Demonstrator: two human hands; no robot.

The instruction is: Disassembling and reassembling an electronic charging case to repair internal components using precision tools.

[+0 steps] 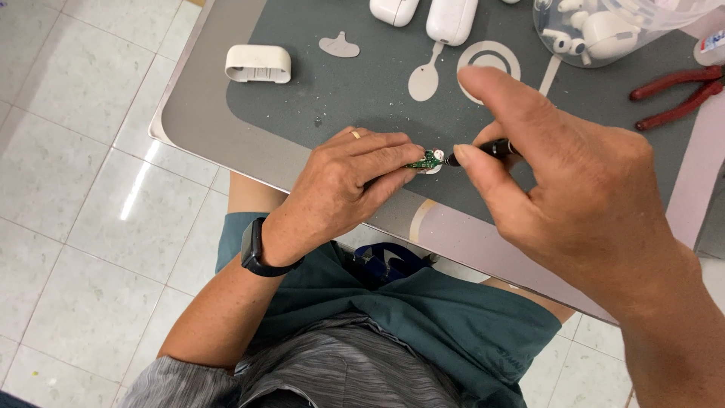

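The bench [198, 125] carries a dark grey work mat [340, 98], and everything else is placed from that mat. At the mat's near edge, the right hand [574, 196] is the largest thing in view; its thumb and fingers are pressed together around a slim black tool [492, 149], whose tip points left. Just left of that tip, also over the mat's near edge, the left hand [343, 185] has its fingers closed in a pinch on a small green circuit board [424, 161] with a white round part at its end; the tool tip sits right at that white part. The left hand wears a gold ring, and a black watch [254, 249] sits on the wrist, off the mat toward the body. At the mat's far right corner stands a clear container [604, 30] of white earbud parts, with red-handled pliers [676, 94] beside it on the mat's right edge. Along the mat's far edge lie two white charging cases [451, 19], and just off its left edge rests a white shell piece [258, 63].
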